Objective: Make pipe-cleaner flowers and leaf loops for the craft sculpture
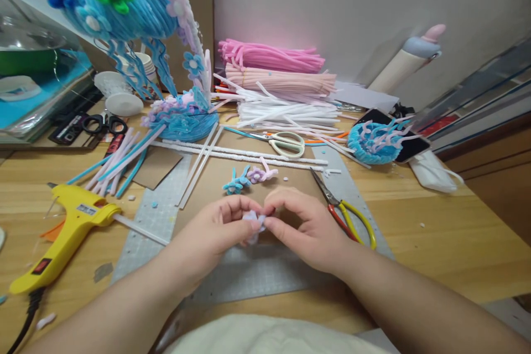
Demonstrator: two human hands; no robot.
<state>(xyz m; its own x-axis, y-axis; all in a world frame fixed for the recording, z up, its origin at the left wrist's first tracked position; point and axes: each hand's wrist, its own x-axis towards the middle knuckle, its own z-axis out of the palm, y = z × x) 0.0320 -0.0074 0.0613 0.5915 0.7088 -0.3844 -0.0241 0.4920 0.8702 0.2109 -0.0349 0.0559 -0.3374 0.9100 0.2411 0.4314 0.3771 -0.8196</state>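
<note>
My left hand point(219, 227) and right hand point(305, 224) have their fingers pinched on a pale purple fuzzy piece point(251, 218), above the brown cardboard point(208, 188). A blue flower point(235, 183) lies on it, red-and-yellow scissors point(337, 202) poke over its right edge, and a glue gun point(81, 221) sits to its left.

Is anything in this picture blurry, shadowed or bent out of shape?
Head view: the pale lavender fuzzy piece between the bare left hand and bare right hand looks blurred; head view: the tall cream bottle with a pale blue cap leans rightward, perhaps from lens stretch, with a soft shadow on the plain grey wall beside it.
</note>
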